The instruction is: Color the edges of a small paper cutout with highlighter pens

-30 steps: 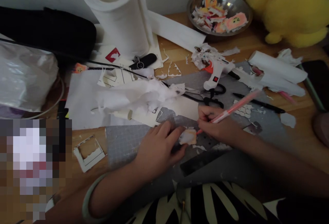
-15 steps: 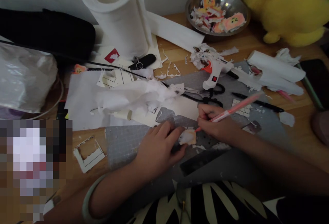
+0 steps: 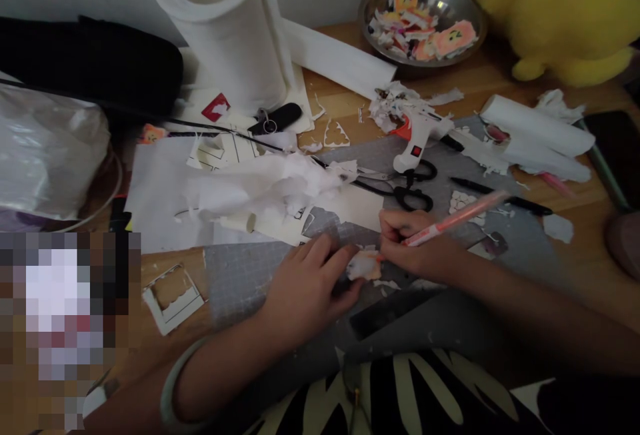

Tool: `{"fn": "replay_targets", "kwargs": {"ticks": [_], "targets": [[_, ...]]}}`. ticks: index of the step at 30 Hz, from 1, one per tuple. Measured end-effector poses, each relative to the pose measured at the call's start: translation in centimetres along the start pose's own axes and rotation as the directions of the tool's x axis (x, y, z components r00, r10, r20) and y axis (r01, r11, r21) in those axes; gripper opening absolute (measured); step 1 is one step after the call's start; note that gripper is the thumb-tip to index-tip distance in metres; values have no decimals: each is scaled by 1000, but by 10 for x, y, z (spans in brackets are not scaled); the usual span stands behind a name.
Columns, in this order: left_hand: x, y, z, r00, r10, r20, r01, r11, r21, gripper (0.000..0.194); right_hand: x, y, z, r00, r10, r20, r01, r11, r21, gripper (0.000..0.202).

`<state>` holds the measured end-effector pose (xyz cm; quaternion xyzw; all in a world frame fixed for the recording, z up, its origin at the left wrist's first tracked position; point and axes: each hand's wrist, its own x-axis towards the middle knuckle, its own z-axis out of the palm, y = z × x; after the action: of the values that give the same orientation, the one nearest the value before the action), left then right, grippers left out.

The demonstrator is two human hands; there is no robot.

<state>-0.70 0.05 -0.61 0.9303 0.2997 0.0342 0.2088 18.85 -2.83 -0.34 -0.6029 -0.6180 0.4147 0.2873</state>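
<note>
My right hand is closed around an orange-pink marker pen, its tip on the right side of a small white paper piece. Orange colour shows along that piece's right edge. My left hand pinches the piece's left side between thumb and fingers, against the grey cutting mat. A dark flat strip lies just below the piece. Beyond my hands, a white glue gun and black-handled scissors rest on the mat.
A paper roll stands at the back, beside a steel bowl of coloured paper pieces. A yellow plush toy sits back right. Crumpled white paper, a black pen, a cardboard frame and a phone surround my hands.
My right hand has shifted slightly left, and the marker now lies at a lower slant with its tip on the paper piece. The left hand stays in place.
</note>
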Motion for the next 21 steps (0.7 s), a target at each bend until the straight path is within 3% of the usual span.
{"fn": "replay_targets", "kwargs": {"ticks": [3,12,18,21], "targets": [[0,0,0,1000,2,3,-2,1000,-6,32,1,-1,-1,997,-26,74,26,1000,0,25],[1,-2,1,999,22,-27,-21,999,25,28,-1,-3,-3,989,-42,142,42,999,3,25],[1,-1,1,1000,22,-14,-21,999,30,25,0,-3,-3,996,-33,85,33,999,2,25],[1,-1,0,1000,23,-7,-23,999,39,25,0,-3,-3,993,-41,109,40,999,5,25]]}}
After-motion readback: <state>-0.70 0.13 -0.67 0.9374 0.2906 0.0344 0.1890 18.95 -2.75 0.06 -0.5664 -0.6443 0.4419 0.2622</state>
